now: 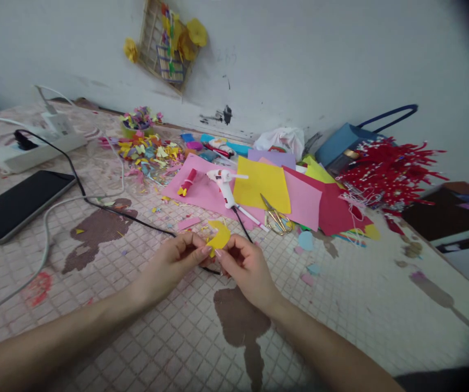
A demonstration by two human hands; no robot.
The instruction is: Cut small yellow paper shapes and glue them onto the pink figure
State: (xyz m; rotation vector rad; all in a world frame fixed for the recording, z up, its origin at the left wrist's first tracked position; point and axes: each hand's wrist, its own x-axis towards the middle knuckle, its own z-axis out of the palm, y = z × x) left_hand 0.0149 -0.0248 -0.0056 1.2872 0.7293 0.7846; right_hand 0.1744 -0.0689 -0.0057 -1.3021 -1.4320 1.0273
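A curved piece of yellow paper [220,236] is held up over the table between my two hands. My left hand [183,257] pinches its lower left edge with thumb and forefinger. On the other side my right hand [245,267] grips the lower right edge, thumb in front and fingers curled behind. Just beyond the hands lie a white glue gun [225,188] and gold-handled scissors [277,218] on coloured paper sheets. A small red paper roll [188,182] with a yellow bow rests on the pink sheet [201,204].
A tablet-like black device [17,207] and a white power strip [34,149] sit at left, with cables crossing the table. Paper scraps [152,155] are heaped near a small bowl [136,129]. At right are red tasselled strands [389,171] and a blue bag [342,144].
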